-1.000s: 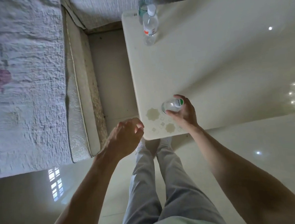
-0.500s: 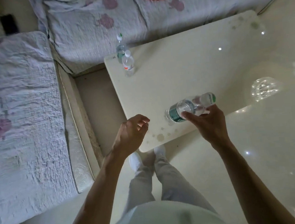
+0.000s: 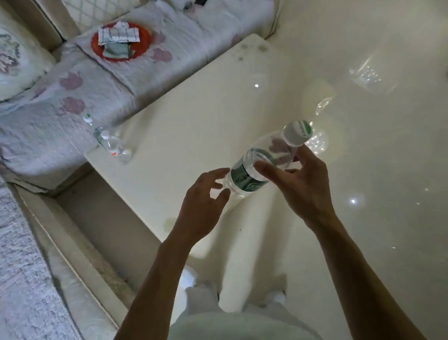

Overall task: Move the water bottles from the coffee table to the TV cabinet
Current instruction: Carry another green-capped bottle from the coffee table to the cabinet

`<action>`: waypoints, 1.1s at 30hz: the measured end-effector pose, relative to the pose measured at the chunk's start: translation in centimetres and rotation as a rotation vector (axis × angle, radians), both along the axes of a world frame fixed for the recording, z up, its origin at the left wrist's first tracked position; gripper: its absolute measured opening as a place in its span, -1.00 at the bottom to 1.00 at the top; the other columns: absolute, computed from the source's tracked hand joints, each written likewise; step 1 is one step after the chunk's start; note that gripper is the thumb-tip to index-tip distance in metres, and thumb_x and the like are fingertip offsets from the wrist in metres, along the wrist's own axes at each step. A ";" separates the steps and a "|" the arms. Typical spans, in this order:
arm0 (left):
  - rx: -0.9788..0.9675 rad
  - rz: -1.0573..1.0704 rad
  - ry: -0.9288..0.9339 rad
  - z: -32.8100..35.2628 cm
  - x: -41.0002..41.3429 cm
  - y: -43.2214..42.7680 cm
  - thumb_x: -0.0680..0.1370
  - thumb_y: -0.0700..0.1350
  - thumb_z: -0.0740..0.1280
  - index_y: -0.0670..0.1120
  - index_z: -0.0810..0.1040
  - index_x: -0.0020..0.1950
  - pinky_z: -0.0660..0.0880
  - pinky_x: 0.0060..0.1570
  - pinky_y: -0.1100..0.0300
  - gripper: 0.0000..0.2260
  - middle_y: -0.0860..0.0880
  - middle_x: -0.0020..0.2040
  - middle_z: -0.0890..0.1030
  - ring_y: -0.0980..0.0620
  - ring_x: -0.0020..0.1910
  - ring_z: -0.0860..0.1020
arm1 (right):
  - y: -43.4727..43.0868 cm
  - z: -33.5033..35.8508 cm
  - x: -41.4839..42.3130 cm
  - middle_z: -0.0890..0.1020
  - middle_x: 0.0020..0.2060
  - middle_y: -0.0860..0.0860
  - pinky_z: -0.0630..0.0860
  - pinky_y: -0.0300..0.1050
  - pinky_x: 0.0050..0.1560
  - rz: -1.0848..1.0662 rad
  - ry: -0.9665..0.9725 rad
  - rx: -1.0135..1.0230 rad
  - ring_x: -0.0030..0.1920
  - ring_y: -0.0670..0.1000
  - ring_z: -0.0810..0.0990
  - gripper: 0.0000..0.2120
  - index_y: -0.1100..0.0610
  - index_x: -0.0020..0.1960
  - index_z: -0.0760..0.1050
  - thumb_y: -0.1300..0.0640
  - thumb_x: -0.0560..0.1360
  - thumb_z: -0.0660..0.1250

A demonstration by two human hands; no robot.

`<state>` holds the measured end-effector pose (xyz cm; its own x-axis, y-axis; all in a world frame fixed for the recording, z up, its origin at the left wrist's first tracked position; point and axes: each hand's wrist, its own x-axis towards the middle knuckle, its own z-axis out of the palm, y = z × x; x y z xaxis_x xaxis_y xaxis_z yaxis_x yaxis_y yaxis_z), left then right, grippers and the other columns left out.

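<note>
The right hand (image 3: 304, 187) grips a tilted water bottle (image 3: 260, 164) (green-labelled) above the coffee table (image 3: 186, 124), the left hand (image 3: 201, 207) spread-fingered just beside its base.

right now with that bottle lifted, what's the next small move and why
Probably close the left hand on the base of the green-label bottle: its open fingers hover by that end, while the right hand pinches it tilted near the neck. The other bottles stand at the coffee table far corner.
</note>
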<state>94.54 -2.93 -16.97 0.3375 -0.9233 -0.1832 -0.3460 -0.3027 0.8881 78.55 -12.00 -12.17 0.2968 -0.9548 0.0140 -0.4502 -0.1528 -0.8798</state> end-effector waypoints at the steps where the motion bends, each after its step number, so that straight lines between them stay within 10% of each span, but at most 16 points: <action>1: 0.000 -0.016 0.008 0.2 -1.7 -0.5 0.55 -0.18 0.32 0.03 0.50 0.30 0.55 0.12 0.02 -0.68 0.11 0.23 0.56 0.12 0.09 0.57 | -0.1 0.3 -1.9 0.64 0.10 -0.06 0.61 -0.11 0.06 -0.030 0.000 0.000 0.06 -0.12 0.60 -0.36 0.07 0.26 0.50 -0.26 0.30 0.44; 15: -0.090 -0.382 0.034 2.8 -33.3 -6.0 0.55 -0.19 0.33 0.01 0.45 0.33 0.45 -0.10 0.50 -0.65 0.07 0.25 0.54 0.15 0.18 0.53 | 0.4 4.2 -34.0 0.60 0.01 -0.12 0.40 -0.60 -0.12 -0.446 -0.030 -0.086 -0.11 -0.32 0.54 -0.47 0.12 0.21 0.54 -0.14 0.35 0.48; 33: -0.112 -1.186 -0.007 2.1 -66.2 -7.5 0.58 -0.16 0.31 -0.08 0.41 0.37 0.51 0.01 0.37 -0.64 -0.01 0.28 0.54 0.11 0.16 0.54 | 10.8 4.4 -64.2 0.63 0.00 -0.16 0.49 -0.27 -0.12 -1.223 0.022 0.035 -0.08 -0.23 0.57 -0.45 -0.02 0.18 0.54 -0.27 0.29 0.47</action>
